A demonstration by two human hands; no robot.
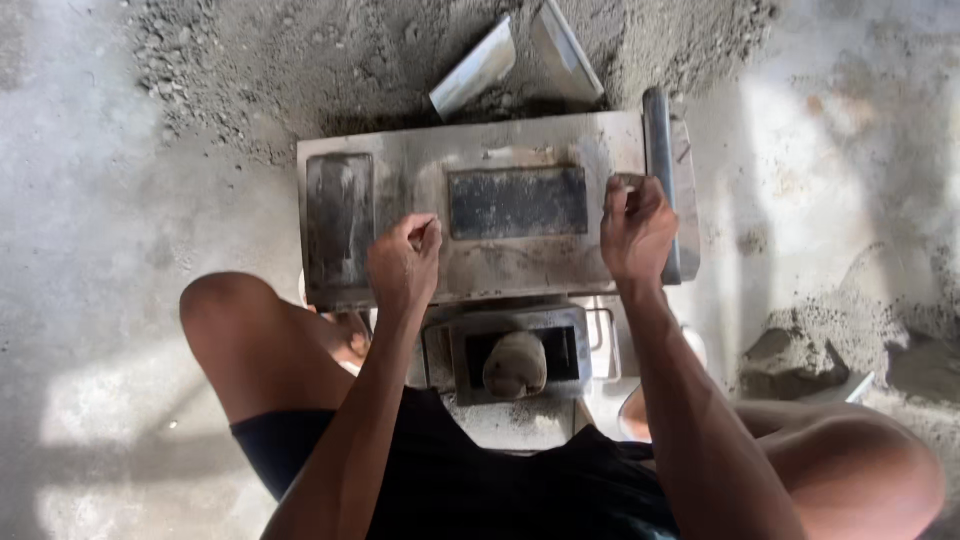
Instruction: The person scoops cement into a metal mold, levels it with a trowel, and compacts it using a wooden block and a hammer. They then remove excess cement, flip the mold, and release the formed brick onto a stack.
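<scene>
2 hands on a grey metal mould (480, 270): left hand (405, 265) pinching its top face, right hand (635, 228) clenched around its pipe handle (660, 150), steadying.

Lying in view: one metal press mould (480, 270); two metal scoops (472, 70) in one sand heap (330, 50); two hands (404, 265) resting.

Brick-making yard: metal mould (480, 140), sand heap (300, 50)
</scene>
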